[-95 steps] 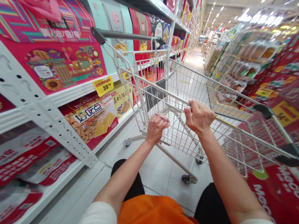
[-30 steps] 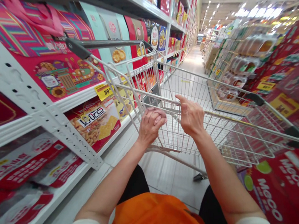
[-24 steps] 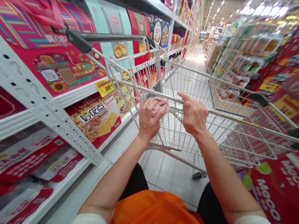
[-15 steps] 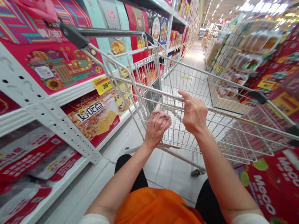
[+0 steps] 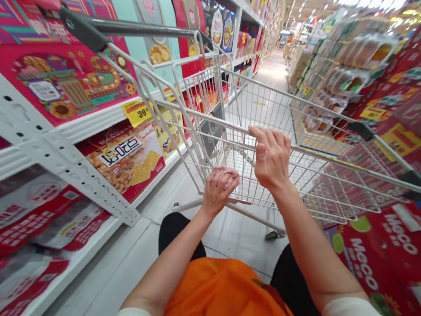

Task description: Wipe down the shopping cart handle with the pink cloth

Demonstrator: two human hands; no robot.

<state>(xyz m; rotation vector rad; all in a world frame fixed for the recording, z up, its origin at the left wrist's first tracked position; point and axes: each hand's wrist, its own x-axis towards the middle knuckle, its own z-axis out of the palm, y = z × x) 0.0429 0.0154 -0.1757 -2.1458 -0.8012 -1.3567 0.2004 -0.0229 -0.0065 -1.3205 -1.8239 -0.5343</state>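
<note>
Holding a pink cloth [image 5: 231, 176] lower than before, left hand [image 5: 215, 190] beside cart [image 5: 309, 155].

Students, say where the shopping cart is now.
In the head view, the shopping cart stands beyond the right hand, between white shelves at left and red Meco boxes at right.

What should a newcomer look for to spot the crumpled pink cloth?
Find the silver wire shopping cart beside the white metal shelving; the bare left hand is at its near side. The small, crumpled pink cloth is bunched in that hand. Unlike the smooth pink ribbon at upper left, it is hand-held.
</note>
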